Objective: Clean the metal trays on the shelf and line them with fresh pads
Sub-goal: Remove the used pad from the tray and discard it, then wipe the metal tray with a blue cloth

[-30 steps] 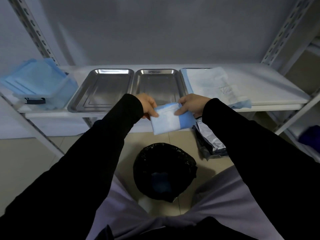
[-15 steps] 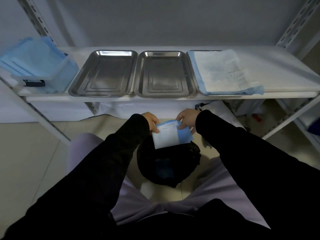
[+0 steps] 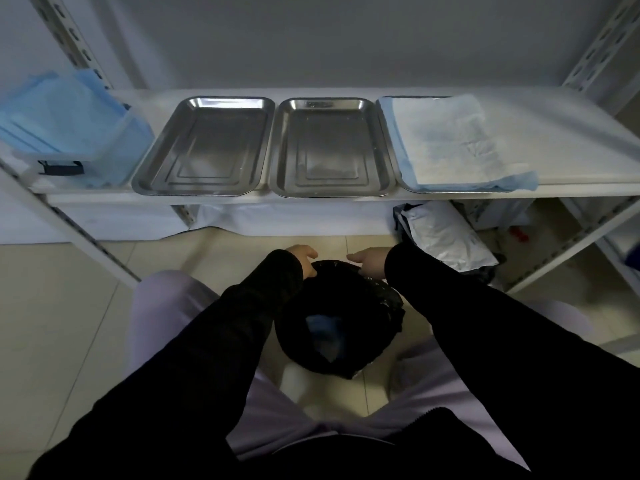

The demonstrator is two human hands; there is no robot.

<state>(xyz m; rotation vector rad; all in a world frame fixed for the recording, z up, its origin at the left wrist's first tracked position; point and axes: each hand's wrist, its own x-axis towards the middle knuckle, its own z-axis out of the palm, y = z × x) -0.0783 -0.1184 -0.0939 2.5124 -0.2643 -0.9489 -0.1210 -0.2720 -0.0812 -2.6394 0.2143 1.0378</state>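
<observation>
The left hand (image 3: 302, 255) and right hand (image 3: 367, 262) hang loose-fingered and empty over the bin (image 3: 367, 303). A blue pad (image 3: 325, 329) lies inside.

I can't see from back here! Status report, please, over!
Left hand, right hand open, empty, at bin rim. Blue pad inside bin. Left tray, middle tray bare; right tray lined. Nothing in the way.

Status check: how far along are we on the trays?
Done: left tray and middle tray sit bare, a blue pad lies in the bin. In hand: nothing; left hand and right hand hover over it. Left: line both from the pad box; right tray carries a wrinkled pad, freshness unclear.
</observation>
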